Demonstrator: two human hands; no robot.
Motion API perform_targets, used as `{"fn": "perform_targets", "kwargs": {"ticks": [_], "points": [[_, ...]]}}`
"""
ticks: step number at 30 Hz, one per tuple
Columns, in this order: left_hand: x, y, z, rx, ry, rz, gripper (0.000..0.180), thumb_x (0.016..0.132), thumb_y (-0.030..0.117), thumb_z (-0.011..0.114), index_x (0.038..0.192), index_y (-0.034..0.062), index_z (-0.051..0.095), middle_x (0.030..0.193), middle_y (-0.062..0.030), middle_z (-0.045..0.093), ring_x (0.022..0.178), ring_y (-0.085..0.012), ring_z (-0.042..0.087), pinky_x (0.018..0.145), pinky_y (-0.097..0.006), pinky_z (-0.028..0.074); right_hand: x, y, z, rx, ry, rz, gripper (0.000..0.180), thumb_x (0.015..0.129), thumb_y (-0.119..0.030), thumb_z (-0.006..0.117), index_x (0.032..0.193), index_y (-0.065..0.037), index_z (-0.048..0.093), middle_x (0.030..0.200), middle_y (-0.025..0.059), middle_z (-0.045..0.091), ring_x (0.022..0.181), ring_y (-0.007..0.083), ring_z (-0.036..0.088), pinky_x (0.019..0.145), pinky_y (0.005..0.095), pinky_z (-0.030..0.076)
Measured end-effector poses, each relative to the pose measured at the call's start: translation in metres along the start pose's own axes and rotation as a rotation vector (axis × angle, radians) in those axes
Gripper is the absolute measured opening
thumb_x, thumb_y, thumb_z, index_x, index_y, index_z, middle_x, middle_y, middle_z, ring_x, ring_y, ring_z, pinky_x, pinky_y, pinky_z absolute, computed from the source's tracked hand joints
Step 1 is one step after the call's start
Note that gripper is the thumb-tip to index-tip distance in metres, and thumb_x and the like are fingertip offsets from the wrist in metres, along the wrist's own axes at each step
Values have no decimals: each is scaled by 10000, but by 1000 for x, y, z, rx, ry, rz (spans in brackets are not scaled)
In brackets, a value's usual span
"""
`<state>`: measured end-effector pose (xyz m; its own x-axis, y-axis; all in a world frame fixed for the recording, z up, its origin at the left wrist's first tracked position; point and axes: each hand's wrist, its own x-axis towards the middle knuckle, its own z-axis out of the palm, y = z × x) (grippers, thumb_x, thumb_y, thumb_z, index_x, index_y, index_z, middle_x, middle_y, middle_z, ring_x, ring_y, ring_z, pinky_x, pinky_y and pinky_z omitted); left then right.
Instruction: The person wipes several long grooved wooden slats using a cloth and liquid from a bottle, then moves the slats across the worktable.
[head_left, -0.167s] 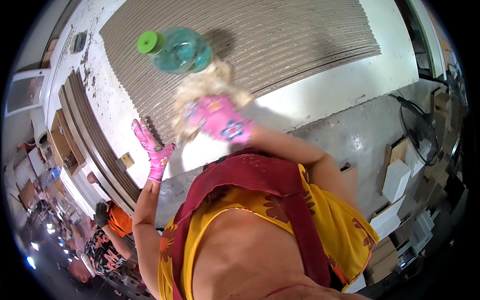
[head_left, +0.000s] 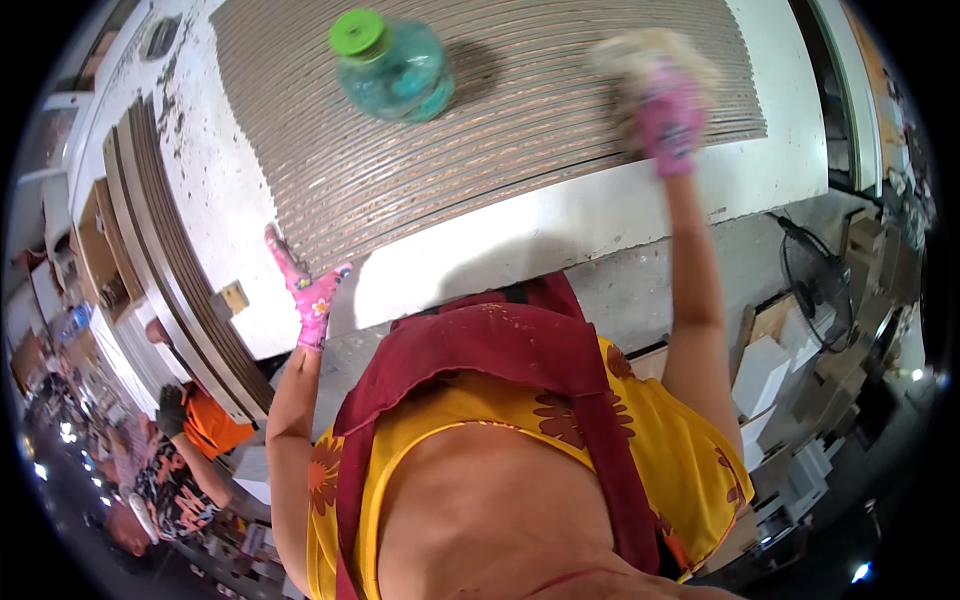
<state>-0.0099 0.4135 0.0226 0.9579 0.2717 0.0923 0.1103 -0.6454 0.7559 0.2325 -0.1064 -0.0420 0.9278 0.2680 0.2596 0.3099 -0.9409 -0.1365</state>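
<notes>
A large ribbed grey-brown panel (head_left: pixel 480 130) lies on a white table (head_left: pixel 600 215) in front of me. My right hand (head_left: pixel 668 110), in a pink flowered glove, grips a pale cloth (head_left: pixel 640 60) and presses it on the panel's right part. My left hand (head_left: pixel 305 285), also in a pink glove, rests with fingers apart on the panel's near left edge. A teal plastic bottle with a green cap (head_left: pixel 392 68) stands on the panel at the far left, apart from both hands.
A stack of ribbed panels (head_left: pixel 150 250) leans at the left. A person in an orange top (head_left: pixel 205 420) works below left. A floor fan (head_left: pixel 820 290) and piled white boxes (head_left: pixel 770 380) stand at the right.
My right hand with the cloth has swept from the panel's middle to its right side. The left hand stays at the near left edge.
</notes>
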Motion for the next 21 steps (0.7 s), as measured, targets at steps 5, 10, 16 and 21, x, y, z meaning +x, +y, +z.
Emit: {"fn": "perform_targets", "kwargs": {"ticks": [5, 10, 16, 21], "points": [[-16, -25, 20, -402, -16, -223, 1161, 571, 314, 850, 1416, 18, 111, 1410, -167, 255, 1276, -254, 318, 1053, -350, 292, 72, 44, -60, -440, 136, 366, 305, 861, -298, 456, 955, -50, 606, 868, 91, 643, 778, 269, 610, 697, 356, 493], [-21, -27, 11, -318, 2, -109, 1133, 597, 254, 845, 1408, 20, 88, 1236, -148, 478, 1089, -243, 524, 961, -355, 427, 34, -169, -66, -73, 83, -100, 397, 805, -246, 546, 1145, -41, 566, 1062, 181, 588, 953, 365, 550, 839, 439, 424], [-7, -21, 13, -326, 10, -96, 1141, 582, 277, 850, 1410, 36, 103, 1238, -159, 484, 1086, -258, 533, 950, -345, 433, -5, -318, -61, -18, -106, -413, 526, 719, -293, 597, 1200, -91, 532, 1185, 95, 509, 994, 298, 477, 869, 472, 367], [-4, -8, -3, -382, -26, -122, 1094, 587, 233, 840, 1409, 38, 145, 1251, -139, 483, 1098, -273, 523, 946, -347, 433, -20, -395, -44, 257, -191, -650, 487, 735, -247, 561, 1194, -89, 527, 1198, 116, 524, 1017, 268, 520, 799, 450, 444]]}}
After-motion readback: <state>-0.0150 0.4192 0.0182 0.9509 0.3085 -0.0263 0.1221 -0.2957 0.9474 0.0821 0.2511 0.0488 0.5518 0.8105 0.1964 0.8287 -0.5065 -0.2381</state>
